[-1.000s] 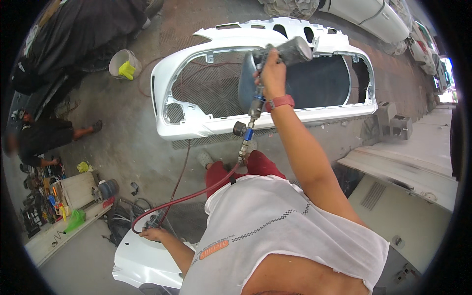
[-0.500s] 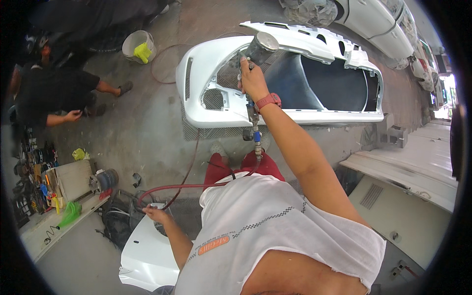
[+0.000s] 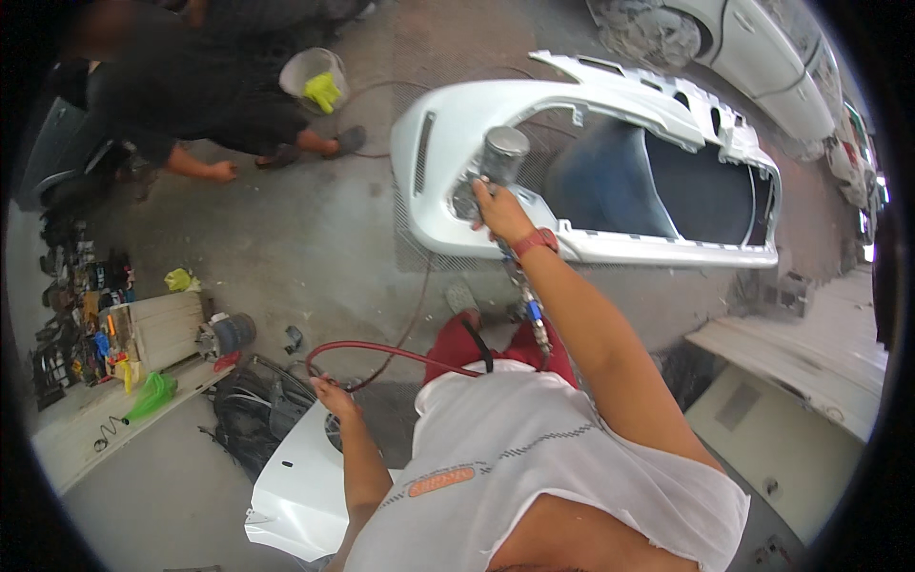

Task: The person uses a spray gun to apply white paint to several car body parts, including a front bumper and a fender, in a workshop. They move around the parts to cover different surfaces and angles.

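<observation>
My right hand (image 3: 502,212) is closed around the handle of a spray gun (image 3: 506,151) with a round metallic cup on top. The gun is over the left end of a white car bumper (image 3: 415,205), which lies raised off the floor ahead of me. From the gun's handle, a fitting with a blue valve (image 3: 533,311) hangs down toward my waist. A red air hose (image 3: 386,348) loops out to my left. My left hand (image 3: 335,397) is closed on that hose, beside a white fender-like car panel (image 3: 295,491). The gun's nozzle and trigger are hidden or blurred.
A co-worker in dark clothes (image 3: 205,114) is at the upper left, near a bucket (image 3: 297,81) with a yellow-green cloth (image 3: 323,91). Tools crowd a bench (image 3: 167,338) on the left. A white car (image 3: 753,43) stands far right; concrete blocks (image 3: 791,294) lie below it.
My right hand has brought the spray gun nearer to me along the bumper's left end. The co-worker has shifted toward the bumper. My view has swung somewhat left; my left hand still holds the hose.
</observation>
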`<state>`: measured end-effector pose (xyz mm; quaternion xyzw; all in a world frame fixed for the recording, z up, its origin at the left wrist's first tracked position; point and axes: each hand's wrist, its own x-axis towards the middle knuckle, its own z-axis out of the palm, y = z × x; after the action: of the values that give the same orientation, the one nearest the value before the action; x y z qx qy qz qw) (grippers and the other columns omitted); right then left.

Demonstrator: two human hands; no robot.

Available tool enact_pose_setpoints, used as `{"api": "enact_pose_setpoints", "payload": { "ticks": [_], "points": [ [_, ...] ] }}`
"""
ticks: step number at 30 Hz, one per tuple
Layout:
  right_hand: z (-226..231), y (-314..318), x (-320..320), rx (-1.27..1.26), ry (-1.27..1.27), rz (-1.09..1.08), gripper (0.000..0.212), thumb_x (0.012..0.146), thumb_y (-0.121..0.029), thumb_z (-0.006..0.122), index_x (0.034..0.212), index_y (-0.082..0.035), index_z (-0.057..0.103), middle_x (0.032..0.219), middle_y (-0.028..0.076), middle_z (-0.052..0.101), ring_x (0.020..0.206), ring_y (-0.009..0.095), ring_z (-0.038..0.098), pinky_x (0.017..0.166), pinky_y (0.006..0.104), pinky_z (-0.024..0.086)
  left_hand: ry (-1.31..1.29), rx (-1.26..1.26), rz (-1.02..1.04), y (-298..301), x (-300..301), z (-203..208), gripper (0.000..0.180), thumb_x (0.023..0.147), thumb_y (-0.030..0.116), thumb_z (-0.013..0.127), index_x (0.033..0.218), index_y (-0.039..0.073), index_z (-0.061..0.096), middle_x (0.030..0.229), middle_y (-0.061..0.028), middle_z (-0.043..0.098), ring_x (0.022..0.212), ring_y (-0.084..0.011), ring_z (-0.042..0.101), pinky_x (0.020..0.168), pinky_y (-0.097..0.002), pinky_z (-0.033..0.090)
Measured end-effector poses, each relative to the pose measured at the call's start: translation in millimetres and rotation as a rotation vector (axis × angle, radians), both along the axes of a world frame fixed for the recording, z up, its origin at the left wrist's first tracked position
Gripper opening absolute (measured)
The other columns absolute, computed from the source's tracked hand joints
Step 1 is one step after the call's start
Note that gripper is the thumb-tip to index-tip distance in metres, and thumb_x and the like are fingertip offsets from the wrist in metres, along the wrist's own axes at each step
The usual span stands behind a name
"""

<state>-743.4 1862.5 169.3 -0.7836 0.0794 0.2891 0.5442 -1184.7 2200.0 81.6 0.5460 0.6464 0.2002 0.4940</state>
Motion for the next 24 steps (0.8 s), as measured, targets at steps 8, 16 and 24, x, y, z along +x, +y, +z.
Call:
{"api": "enact_pose_setpoints", "payload": {
  "ticks": [8, 16, 24],
  "points": [
    [77, -74, 29, 0.047, -0.157, -0.230, 0.061, 0.111, -0.050, 0.050, 0.132, 0.005, 0.066, 0.078, 0.014, 0.070, 0.061, 0.020, 0.073, 0.042, 0.0326, 0.049, -0.030, -0.040, -0.059, -20, 24, -14, 0.052, 0.116, 0.053, 0.043, 0.103, 0.007, 0.064, 0.086, 0.0010, 0.051, 0.080, -0.0127, 0.049, 0.076, -0.0307, 0.043],
    [170, -241, 37, -0.075, -0.423, -0.342, 0.057, 0.113, -0.053, 0.049, 0.122, 0.000, 0.068, 0.091, 0.009, 0.073, 0.063, 0.015, 0.071, 0.039, 0.0277, 0.044, 0.088, 0.021, -0.699, -110, 48, -13, 0.053, 0.116, 0.048, 0.044, 0.097, 0.004, 0.066, 0.076, 0.0012, 0.052, 0.072, -0.0144, 0.051, 0.070, -0.0332, 0.045],
    [209, -438, 116, 0.029, -0.525, -0.519, 0.063, 0.110, -0.057, 0.049, 0.115, 0.002, 0.069, 0.075, 0.010, 0.070, 0.060, 0.018, 0.072, 0.042, 0.0310, 0.047, -0.010, -0.082, -0.680, -245, 44, 16, 0.056, 0.116, 0.052, 0.042, 0.095, 0.005, 0.065, 0.076, 0.0010, 0.052, 0.071, -0.0135, 0.052, 0.069, -0.0326, 0.046]
  ]
}}
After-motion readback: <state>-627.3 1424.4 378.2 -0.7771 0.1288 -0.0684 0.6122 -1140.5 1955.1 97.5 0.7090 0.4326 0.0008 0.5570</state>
